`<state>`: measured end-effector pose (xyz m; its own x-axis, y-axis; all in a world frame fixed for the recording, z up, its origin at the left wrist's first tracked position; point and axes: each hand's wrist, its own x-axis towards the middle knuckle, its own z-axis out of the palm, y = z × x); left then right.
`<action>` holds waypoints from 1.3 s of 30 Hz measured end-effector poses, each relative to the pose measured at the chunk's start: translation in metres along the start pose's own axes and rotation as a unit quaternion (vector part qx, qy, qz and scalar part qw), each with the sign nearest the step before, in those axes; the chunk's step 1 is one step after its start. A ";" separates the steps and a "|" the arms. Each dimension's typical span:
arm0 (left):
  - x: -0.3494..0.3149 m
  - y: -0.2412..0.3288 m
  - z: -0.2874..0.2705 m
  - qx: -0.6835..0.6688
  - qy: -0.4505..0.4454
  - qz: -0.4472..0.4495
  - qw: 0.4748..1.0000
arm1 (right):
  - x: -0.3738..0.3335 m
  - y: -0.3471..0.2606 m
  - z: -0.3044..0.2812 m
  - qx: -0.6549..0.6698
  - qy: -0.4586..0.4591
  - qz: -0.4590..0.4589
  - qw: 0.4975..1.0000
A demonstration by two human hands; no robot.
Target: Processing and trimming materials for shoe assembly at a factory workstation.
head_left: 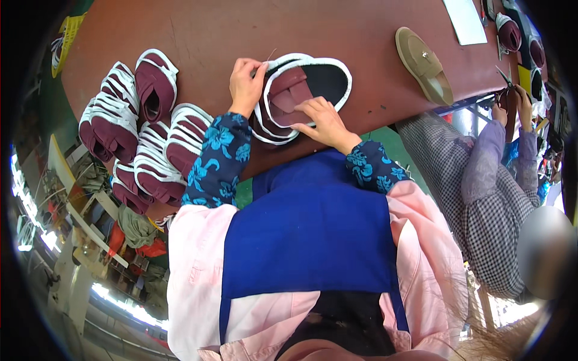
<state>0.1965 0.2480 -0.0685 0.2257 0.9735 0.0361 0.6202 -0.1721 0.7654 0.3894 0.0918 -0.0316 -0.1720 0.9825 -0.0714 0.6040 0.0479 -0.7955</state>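
A reddish-brown table is observed, with white-edged maroon shoe uppers piled at left and a tan loafer placed at right. Between them, two overlapping white-rimmed maroon shoe pieces are positioned. The left hand is held at their upper-left rim, fingertips together; whether anything is pinched cannot be told. The right hand is laid unclenched, thumb spread, over the near side. Scissors are held by a co-worker.

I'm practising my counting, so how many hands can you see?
4. The wearer's left hand and right hand are at the maroon shoe pieces; the co-worker's nearer hand and farther hand are at the right, by the scissors. Others could be hidden.
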 end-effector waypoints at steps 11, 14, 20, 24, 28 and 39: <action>0.002 -0.023 -0.030 -0.384 -0.014 -0.288 0.877 | 0.028 -0.012 0.005 0.094 0.090 0.102 0.986; -0.008 -0.031 -0.039 -0.437 -0.050 -0.311 0.843 | 0.037 -0.021 0.016 0.109 0.076 0.097 0.986; -0.038 -0.039 -0.023 -0.538 0.082 -0.378 0.749 | 0.053 -0.050 0.047 0.161 -0.003 0.151 0.975; -0.057 -0.043 -0.022 -0.576 0.142 -0.399 0.699 | 0.057 -0.052 0.059 0.117 -0.039 0.189 0.974; -0.086 -0.055 -0.042 -0.526 0.111 -0.376 0.755 | 0.051 -0.053 0.064 0.036 -0.101 0.196 0.975; -0.156 -0.006 -0.046 -0.504 -0.060 -0.467 0.724 | 0.062 -0.079 0.043 0.104 -0.149 0.232 0.955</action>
<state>0.1231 0.1037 -0.0487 0.1638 0.5634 -0.8098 -0.3059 0.8094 0.5013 0.2975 0.1416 0.0009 -0.1559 0.7925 -0.5896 0.5063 -0.4484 -0.7366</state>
